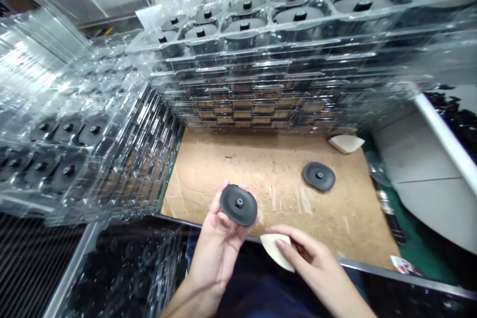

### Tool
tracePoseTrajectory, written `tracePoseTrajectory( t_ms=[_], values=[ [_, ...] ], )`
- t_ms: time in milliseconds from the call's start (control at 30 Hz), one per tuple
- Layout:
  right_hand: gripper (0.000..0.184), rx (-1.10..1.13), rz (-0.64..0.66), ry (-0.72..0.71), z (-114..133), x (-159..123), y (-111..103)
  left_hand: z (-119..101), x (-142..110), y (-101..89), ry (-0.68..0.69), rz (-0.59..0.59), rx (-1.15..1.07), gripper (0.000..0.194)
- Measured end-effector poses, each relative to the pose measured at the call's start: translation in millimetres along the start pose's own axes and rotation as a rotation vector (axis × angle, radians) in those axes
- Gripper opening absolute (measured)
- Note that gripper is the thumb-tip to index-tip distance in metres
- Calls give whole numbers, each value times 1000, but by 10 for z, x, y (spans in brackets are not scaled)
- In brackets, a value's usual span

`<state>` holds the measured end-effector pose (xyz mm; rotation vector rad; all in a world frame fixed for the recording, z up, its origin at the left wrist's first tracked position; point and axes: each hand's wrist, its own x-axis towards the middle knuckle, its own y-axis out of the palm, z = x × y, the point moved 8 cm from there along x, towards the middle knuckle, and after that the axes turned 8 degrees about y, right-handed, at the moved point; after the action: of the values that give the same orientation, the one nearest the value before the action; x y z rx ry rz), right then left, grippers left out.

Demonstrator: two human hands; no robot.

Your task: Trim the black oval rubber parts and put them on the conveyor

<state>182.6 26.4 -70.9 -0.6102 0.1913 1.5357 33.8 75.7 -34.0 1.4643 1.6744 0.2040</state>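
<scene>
Holding a black disc (238,204) palm-up, left hand (216,248) beside right hand (311,256) pinching a cream wedge (276,251).

A matte black disc (238,204) at lower centre and a second black disc (319,176) right of centre contrast with a tan cardboard sheet (261,159) streaked with pale scuffs. A cream pad (276,252) lies at bottom centre, another cream pad (346,143) at the sheet's far edge. Clear plastic trays (261,62) above show rows of black knobs, and a green strip (428,263) runs at lower right.
</scene>
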Motion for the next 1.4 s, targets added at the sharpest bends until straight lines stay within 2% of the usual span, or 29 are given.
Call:
tracePoseTrajectory(
  t_ms=[100,233,333,400,500,533,633,667,733,800,833,867,933,967,1033,1100,1167,1233,1300,1367,1400],
  values=[
    [25,-60,-55,-52,201,19,-132,25,-8,10,-23,7,10,63],
    [20,-112,-175,-298,809,-80,-240,65,-35,33,-23,-1,38,64],
    [23,-118,-254,-537,1281,-228,-191,127,-81,80,-50,51,108,46],
    [24,-175,-179,-627,1466,-264,-60,162,-108,62,-78,56,149,38],
    [22,-293,51,-578,1493,-195,165,146,-114,-8,-49,14,124,41],
    [21,-306,47,-573,1494,-183,170,136,-113,-15,-33,14,105,40],
    [26,-238,-199,-676,1552,-278,-12,152,-119,29,-52,73,62,29],
    [27,-194,-219,-707,1555,-324,-49,166,-124,50,-76,97,55,32],
    [24,-153,-77,-672,1512,-333,-13,178,-128,76,-108,116,53,44],
    [20,-170,68,-552,1431,-268,47,171,-118,84,-97,101,73,50],
    [20,-186,48,-520,1417,-232,28,167,-112,93,-84,96,86,50],
    [21,-202,-27,-528,1434,-210,-16,167,-110,111,-74,100,98,48],
    [25,-205,-196,-621,1509,-231,-96,180,-116,153,-79,125,120,44],
    [27,-197,-223,-666,1533,-259,-100,180,-122,160,-84,130,126,42],
    [27,-162,-137,-709,1530,-322,-67,162,-135,137,-90,116,113,42],
    [24,-156,5,-667,1458,-382,-58,147,-150,102,-102,104,83,49],
    [23,-228,44,-578,1357,-418,-127,156,-168,106,-127,120,61,57],
    [22,-344,-2,-486,1279,-403,-215,176,-184,144,-148,127,51,59],
    [22,-432,-151,-506,1330,-376,-310,173,-188,203,-140,108,34,58],
    [23,-471,-280,-680,1503,-377,-329,176,-192,262,-154,90,14,52],
    [25,-453,-269,-798,1595,-382,-293,197,-199,285,-189,93,10,47]
  ],
)
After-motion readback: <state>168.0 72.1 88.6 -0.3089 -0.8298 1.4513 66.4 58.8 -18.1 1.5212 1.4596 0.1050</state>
